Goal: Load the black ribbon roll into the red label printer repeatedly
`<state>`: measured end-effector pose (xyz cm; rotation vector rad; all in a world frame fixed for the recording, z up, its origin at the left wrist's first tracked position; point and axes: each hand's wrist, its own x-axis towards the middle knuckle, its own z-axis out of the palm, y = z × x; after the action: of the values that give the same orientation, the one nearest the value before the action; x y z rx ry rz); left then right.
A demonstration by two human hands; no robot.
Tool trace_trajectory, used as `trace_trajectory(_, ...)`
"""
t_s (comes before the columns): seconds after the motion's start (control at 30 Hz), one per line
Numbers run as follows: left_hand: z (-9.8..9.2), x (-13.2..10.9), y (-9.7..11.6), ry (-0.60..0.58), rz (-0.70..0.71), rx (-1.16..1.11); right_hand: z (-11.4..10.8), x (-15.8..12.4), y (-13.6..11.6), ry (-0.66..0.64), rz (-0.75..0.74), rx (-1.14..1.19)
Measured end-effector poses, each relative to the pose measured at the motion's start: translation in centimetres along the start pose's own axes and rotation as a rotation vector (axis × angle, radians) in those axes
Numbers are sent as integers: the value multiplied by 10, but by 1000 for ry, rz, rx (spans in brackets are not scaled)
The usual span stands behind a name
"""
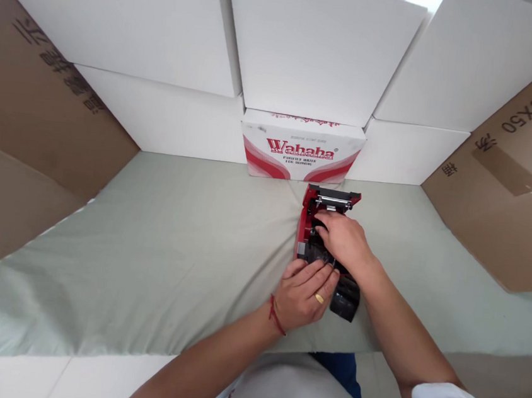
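A small red and black device [308, 219] with its lid open lies on the pale green cloth [180, 247], near the table's front edge. My right hand [345, 239] reaches into its open top, fingers curled over the black inner parts. My left hand [306, 295], with a gold ring and a red wrist string, rests on the device's near end, fingers together and pressed against it. A black part [345, 301] sticks out at the near right, beside my left hand. What the right fingers hold is hidden.
A white and red "Wahaha" carton [301, 147] stands just behind the device. White boxes [320, 46] form a wall at the back. Brown cardboard sheets [27, 123] lean at the left and at the right [515, 181]. Floor tiles show below the table edge.
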<state>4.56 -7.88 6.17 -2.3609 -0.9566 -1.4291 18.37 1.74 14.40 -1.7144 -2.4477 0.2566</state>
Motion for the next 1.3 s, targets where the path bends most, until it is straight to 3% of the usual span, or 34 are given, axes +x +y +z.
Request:
trace_trajectory(0.07,0,-1,2,-12,-7,16,-6,-10,2,110,-41,124)
trace_trajectory(0.17,1,-4,6,-14,-25,54,-16,-19,13,539,-54,352)
trace_trajectory(0.23,1,-6,8,-11,-32,95,-20,-16,25,806,-30,353)
trace_trajectory(0.3,2,-7,8,-8,-24,126,-20,-8,39,905,-33,269)
trace_trajectory(0.4,4,-7,8,-1,-9,137,-15,4,51,798,-75,213)
trace_trajectory(0.5,4,-7,8,-9,-8,124,-11,0,47,650,-64,261)
trace_trajectory(0.67,1,-8,9,-52,-26,114,-2,-32,34,633,-33,371)
trace_trajectory(0.9,0,-7,10,-80,-46,108,22,-67,49,467,-218,461)
trace_trajectory(1.1,-2,-5,13,-74,-60,115,24,-78,58,370,-185,470)
trace_trajectory(1.3,-2,-6,14,-95,-64,126,29,-78,56,412,-190,400)
